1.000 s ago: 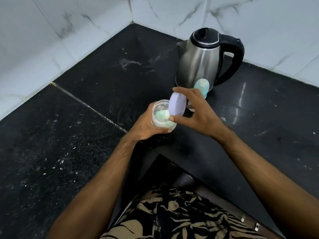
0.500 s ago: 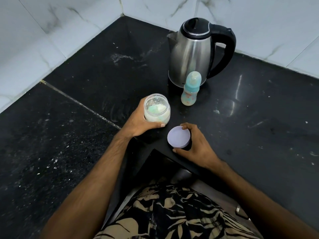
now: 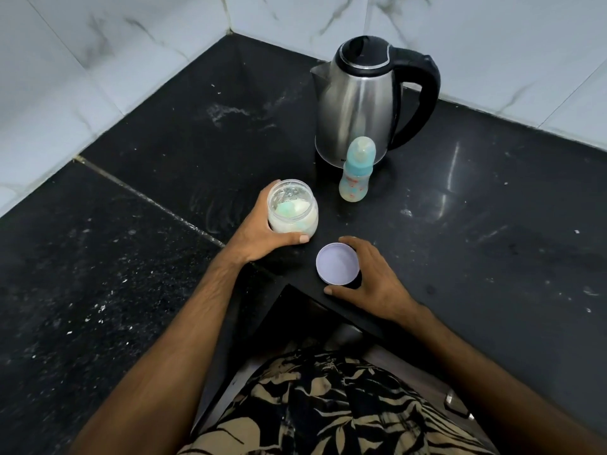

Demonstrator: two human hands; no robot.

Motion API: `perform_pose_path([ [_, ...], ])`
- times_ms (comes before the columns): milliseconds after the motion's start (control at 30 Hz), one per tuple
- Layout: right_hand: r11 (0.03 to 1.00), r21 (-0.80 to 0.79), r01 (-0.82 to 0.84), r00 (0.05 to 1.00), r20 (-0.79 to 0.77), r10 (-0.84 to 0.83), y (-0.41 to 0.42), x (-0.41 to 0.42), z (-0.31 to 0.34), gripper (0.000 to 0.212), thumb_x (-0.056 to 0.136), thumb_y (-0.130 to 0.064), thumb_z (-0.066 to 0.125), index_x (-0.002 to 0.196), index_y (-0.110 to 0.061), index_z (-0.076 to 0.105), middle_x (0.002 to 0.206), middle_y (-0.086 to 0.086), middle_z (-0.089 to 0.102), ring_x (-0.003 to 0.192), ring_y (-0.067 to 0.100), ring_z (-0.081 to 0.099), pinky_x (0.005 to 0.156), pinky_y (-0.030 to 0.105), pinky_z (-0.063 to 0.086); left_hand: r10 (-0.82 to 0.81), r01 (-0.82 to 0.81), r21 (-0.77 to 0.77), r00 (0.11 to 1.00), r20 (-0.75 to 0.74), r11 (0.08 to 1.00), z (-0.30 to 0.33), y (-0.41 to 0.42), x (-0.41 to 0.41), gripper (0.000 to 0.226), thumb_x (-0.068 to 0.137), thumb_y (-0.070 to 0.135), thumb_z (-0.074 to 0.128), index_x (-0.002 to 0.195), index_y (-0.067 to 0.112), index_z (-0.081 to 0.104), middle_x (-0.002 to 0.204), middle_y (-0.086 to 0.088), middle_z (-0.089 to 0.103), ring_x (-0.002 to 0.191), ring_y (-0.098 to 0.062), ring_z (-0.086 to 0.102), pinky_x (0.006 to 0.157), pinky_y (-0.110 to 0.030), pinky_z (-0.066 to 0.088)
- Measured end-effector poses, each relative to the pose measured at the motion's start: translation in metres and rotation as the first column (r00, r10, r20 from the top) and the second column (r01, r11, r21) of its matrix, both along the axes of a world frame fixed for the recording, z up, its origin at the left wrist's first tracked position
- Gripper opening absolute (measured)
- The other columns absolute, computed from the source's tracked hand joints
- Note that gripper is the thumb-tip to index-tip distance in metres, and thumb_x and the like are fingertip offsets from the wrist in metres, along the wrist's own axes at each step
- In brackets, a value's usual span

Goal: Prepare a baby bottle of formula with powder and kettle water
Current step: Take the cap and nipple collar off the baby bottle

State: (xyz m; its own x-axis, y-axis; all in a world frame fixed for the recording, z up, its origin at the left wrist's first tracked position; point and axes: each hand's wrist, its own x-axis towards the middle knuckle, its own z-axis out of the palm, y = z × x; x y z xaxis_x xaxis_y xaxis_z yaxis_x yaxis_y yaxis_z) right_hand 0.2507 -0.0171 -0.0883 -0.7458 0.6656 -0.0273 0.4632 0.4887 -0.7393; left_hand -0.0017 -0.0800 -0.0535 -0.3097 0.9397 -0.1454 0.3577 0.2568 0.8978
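Observation:
A clear jar [image 3: 293,208] of white powder stands open on the black counter, with a pale green scoop showing inside. My left hand [image 3: 262,233] grips it from the left side. The jar's lilac lid [image 3: 337,263] lies flat near the counter's inner corner. My right hand [image 3: 371,280] curls around the lid, thumb and fingers at its rim. Behind them a small baby bottle [image 3: 356,175] with a teal cap stands upright. It is just in front of a steel kettle [image 3: 358,100] with a black lid and handle.
The black stone counter [image 3: 492,224] wraps an inner corner and meets white marble wall tiles [image 3: 98,60] at the back. White specks are scattered on the counter's left part. My patterned shorts show below the counter edge.
My right hand took the lid off the jar and brought it down onto the counter in front of me. The left hand set the jar lower and still holds it.

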Motion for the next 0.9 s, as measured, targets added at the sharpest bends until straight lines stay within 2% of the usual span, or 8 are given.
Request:
perform_pose_path([
  [100, 0.994, -0.092, 0.061, 0.995, -0.072, -0.067, 0.002, 0.001, 0.003, 0.083, 0.078, -0.055, 0.075, 0.144, -0.028, 0.034, 0.143, -0.015, 0.040, 0.127, -0.004, 0.040, 0.104, 0.010, 0.031, 0.046, -0.046, 0.010, 0.998, 0.032, 0.999, 0.010, -0.001, 0.003, 0.130, 0.050, 0.049, 0.088, 0.156, 0.024, 0.015, 0.150, 0.008, 0.040, 0.135, 0.002, 0.041, 0.111, -0.018, 0.033],
  [200, 0.983, -0.135, 0.123, 0.981, -0.135, -0.142, 0.010, 0.000, 0.004, 0.078, 0.080, -0.056, 0.071, 0.143, -0.026, 0.037, 0.139, -0.011, 0.046, 0.126, -0.001, 0.046, 0.103, 0.016, 0.038, 0.072, -0.073, 0.043, 0.997, 0.015, 0.996, 0.025, 0.003, 0.005, 0.119, 0.061, 0.044, 0.089, 0.155, 0.028, 0.018, 0.157, 0.002, 0.032, 0.142, -0.005, 0.033, 0.115, -0.025, 0.031],
  [333, 0.969, -0.148, 0.200, 0.949, -0.217, -0.229, 0.024, 0.001, 0.011, 0.069, 0.084, -0.039, 0.076, 0.141, -0.021, 0.041, 0.139, -0.009, 0.051, 0.128, -0.001, 0.048, 0.099, 0.019, 0.044, 0.023, -0.014, 0.071, 0.992, -0.125, 0.997, 0.049, 0.024, 0.009, 0.106, 0.068, 0.058, 0.078, 0.154, 0.031, 0.022, 0.156, 0.007, 0.034, 0.141, -0.003, 0.031, 0.111, -0.024, 0.029],
  [433, 0.955, -0.166, 0.245, 0.921, -0.269, -0.283, 0.037, 0.003, 0.019, 0.065, 0.084, -0.031, 0.077, 0.139, -0.019, 0.044, 0.135, -0.007, 0.054, 0.126, 0.001, 0.050, 0.093, 0.017, 0.046, 0.006, 0.015, 0.086, 0.972, -0.235, 0.996, 0.065, 0.047, 0.015, 0.093, 0.081, 0.045, 0.077, 0.154, 0.026, 0.024, 0.154, 0.005, 0.038, 0.140, -0.004, 0.033, 0.107, -0.022, 0.027],
  [533, 0.943, -0.188, 0.273, 0.894, -0.312, -0.321, 0.051, 0.006, 0.026, 0.062, 0.085, -0.027, 0.076, 0.138, -0.021, 0.044, 0.133, -0.006, 0.054, 0.125, 0.002, 0.051, 0.091, 0.019, 0.048, 0.004, 0.031, 0.115, 0.957, -0.290, 0.993, 0.074, 0.071, 0.030, 0.087, 0.083, 0.041, 0.075, 0.153, 0.023, 0.026, 0.151, 0.003, 0.042, 0.138, -0.006, 0.037, 0.106, -0.021, 0.028],
  [633, 0.930, -0.205, 0.307, 0.860, -0.359, -0.363, 0.063, 0.010, 0.032, 0.059, 0.086, -0.025, 0.076, 0.136, -0.024, 0.045, 0.131, -0.005, 0.056, 0.124, 0.004, 0.052, 0.090, 0.020, 0.049, -0.008, 0.053, 0.146, 0.956, -0.292, 0.988, 0.075, 0.093, 0.051, 0.086, 0.083, 0.037, 0.078, 0.152, 0.020, 0.029, 0.149, 0.000, 0.043, 0.137, -0.009, 0.039, 0.109, -0.024, 0.030],
  [800, 0.904, -0.213, 0.372, 0.820, -0.382, -0.427, 0.083, 0.015, 0.043, 0.054, 0.087, -0.023, 0.075, 0.133, -0.020, 0.047, 0.126, -0.003, 0.058, 0.115, 0.003, 0.057, 0.083, 0.013, 0.048, 0.000, 0.040, 0.147, 0.965, -0.264, 0.988, 0.063, 0.115, 0.081, 0.090, 0.081, 0.028, 0.080, 0.153, 0.016, 0.026, 0.151, -0.005, 0.039, 0.138, -0.014, 0.039, 0.113, -0.029, 0.031],
  [900, 0.890, -0.216, 0.402, 0.795, -0.400, -0.456, 0.096, 0.015, 0.048, 0.050, 0.087, -0.023, 0.075, 0.130, -0.020, 0.048, 0.122, -0.002, 0.058, 0.110, 0.007, 0.059, 0.082, 0.011, 0.048, 0.051, -0.015, 0.145, 0.966, -0.254, 0.989, 0.050, 0.123, 0.089, 0.091, 0.081, 0.025, 0.081, 0.152, 0.013, 0.026, 0.152, -0.005, 0.037, 0.137, -0.017, 0.038, 0.109, -0.021, 0.029],
])
